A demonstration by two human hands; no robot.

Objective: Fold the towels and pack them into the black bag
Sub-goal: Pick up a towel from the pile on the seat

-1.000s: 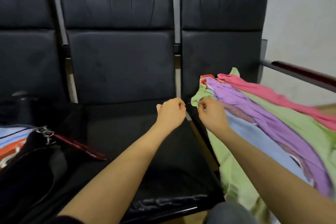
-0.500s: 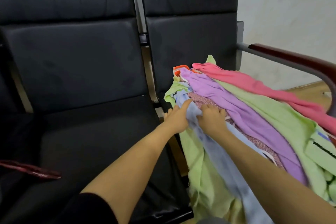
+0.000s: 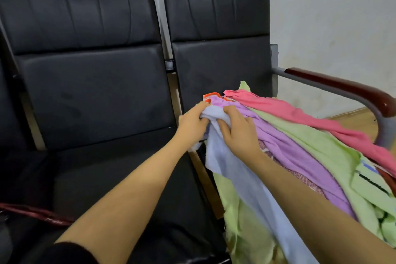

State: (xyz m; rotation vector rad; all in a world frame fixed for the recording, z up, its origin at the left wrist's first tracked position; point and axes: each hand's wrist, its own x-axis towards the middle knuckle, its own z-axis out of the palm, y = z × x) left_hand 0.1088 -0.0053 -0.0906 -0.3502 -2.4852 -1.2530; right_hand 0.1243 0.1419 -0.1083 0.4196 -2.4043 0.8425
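Far left, low: a dark red strap (image 3: 36, 215) lies across the black padded seat (image 3: 120, 178) of the middle chair; what it belongs to is cut off by the frame edge. Black bag isn't visible from this angle. L forearm crosses that seat w/ a dark sleeve cuff at the bottom edge. Left hand (image 3: 191, 123) has fingers curled round the top edge of a pale blue towel (image 3: 233, 169), pinching it at the bunched upper end. Right hand (image 3: 240, 133) sits just beside it, fingers & thumb curled into the same bunched end, so both hands hold the blue towel close together. Towel hangs down from the grip, over a light green towel (image 3: 244, 225) draped off the right-hand seat's front. To the R, in the same pile: a purple towel (image 3: 287, 146), more green cloth, then a pink towel (image 3: 321, 122) on the far side. An orange edge (image 3: 211, 95) peeks out at the pile's top. Far R: a grey metal armrest w/ a dark red wooden pad (image 3: 342, 85).
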